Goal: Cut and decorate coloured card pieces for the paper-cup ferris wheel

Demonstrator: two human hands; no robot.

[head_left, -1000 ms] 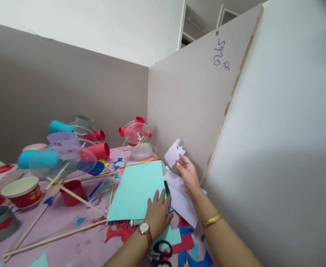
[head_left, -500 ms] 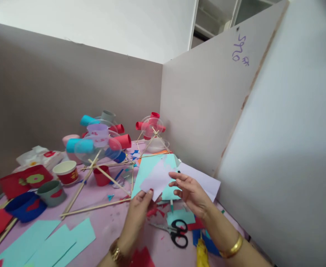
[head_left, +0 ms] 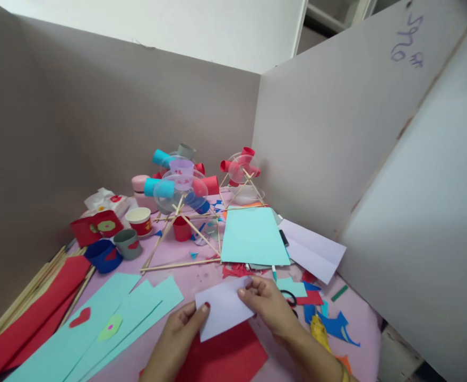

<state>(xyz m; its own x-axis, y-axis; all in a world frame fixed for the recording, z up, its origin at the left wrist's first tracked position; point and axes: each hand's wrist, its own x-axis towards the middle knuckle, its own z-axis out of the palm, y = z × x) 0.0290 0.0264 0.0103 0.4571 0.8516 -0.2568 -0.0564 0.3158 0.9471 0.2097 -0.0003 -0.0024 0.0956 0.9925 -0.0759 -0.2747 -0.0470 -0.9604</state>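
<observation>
A small sheet of pale lilac paper (head_left: 223,307) is stretched between both hands, low in the middle of the view. My left hand (head_left: 181,329) pinches its left edge, thumb on top. At the upper right corner my right hand (head_left: 263,305) grips it with thumb and bent fingers. Beneath the hands lies red paper (head_left: 233,355). Black-handled scissors (head_left: 289,298) are partly hidden behind my right hand. A light turquoise sheet (head_left: 255,236) lies flat beyond the hands.
Stick-framed wheels with coloured cups (head_left: 181,178) and red cups (head_left: 241,164) stand behind. Paper rings (head_left: 103,256), turquoise strips (head_left: 118,313) and sticks (head_left: 26,292) lie left. At right are folded lilac paper (head_left: 313,249), a yellow glue gun (head_left: 319,331) and blue scraps (head_left: 339,324). Grey panels (head_left: 317,132) enclose the table.
The lilac paper has come nearer and lower, away from the turquoise sheet. My right hand, open before, now holds its right side. The view has shifted left.
</observation>
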